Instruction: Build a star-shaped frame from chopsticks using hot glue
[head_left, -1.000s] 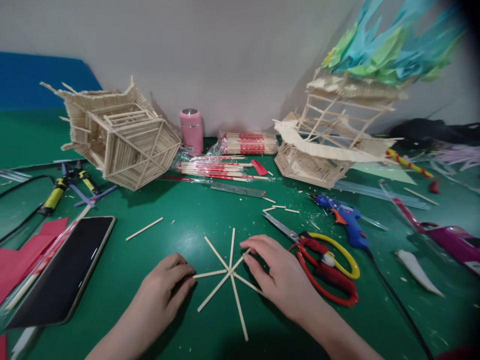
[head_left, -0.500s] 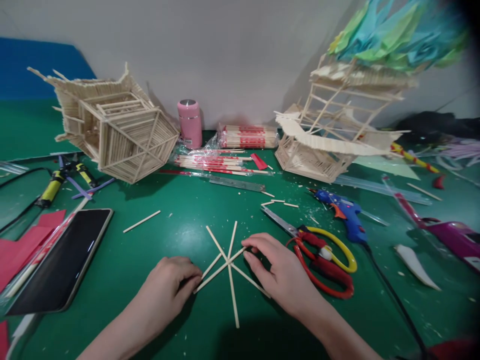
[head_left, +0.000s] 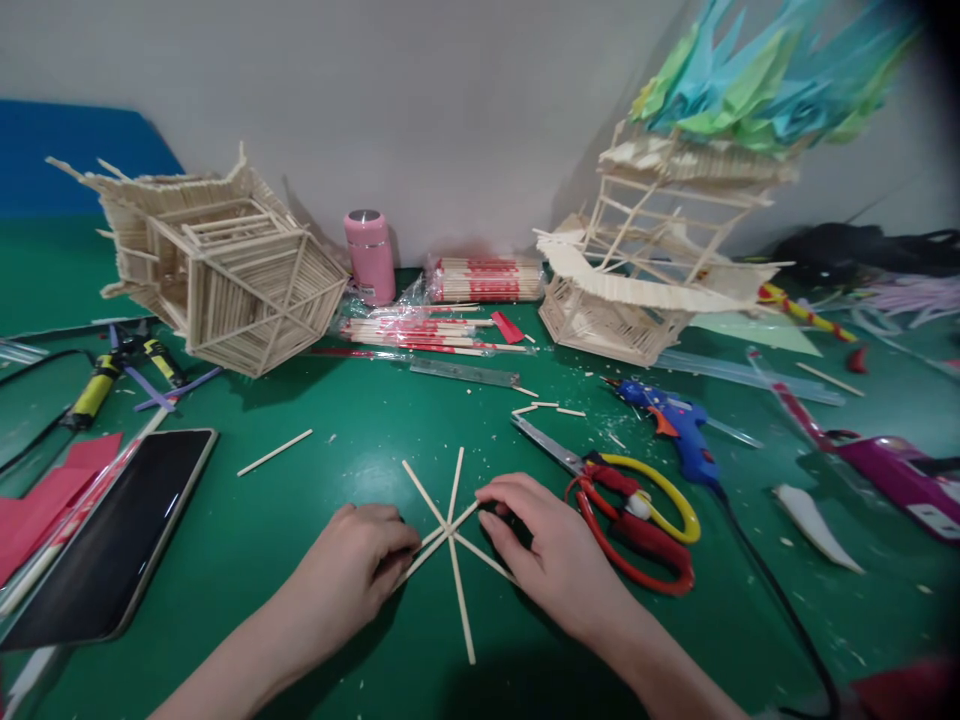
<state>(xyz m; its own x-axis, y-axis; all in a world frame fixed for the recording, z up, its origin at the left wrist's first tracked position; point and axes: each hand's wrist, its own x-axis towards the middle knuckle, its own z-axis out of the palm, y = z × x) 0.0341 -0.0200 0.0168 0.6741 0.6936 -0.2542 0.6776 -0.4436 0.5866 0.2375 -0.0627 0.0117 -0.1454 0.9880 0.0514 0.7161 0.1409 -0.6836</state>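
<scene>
Thin wooden sticks lie on the green table in a star [head_left: 449, 529], their inner ends meeting at the middle. My left hand [head_left: 356, 570], thumb and fingertips pinched, is closed on a stick at the star's lower left, close to the centre. Another stick runs out beneath those fingers. On the opposite side, my right hand [head_left: 547, 545] pinches the tip of the upper-right stick between thumb and index finger. Its palm hides the outer end of the lower-right stick. A loose stick [head_left: 274, 453] lies apart, beyond my left hand.
Scissors [head_left: 551, 444] with red and yellow handles and a blue glue gun [head_left: 686, 430] lie to the right. A phone [head_left: 112, 540] is on the left. Behind stand two stick-built models [head_left: 262, 290] [head_left: 622, 325], a pink flask [head_left: 370, 258] and bundled sticks [head_left: 487, 280].
My left hand has slid inward, nearer the star's centre, covering more of the left sticks. My right hand keeps its pinch. The whole view has shifted slightly.
</scene>
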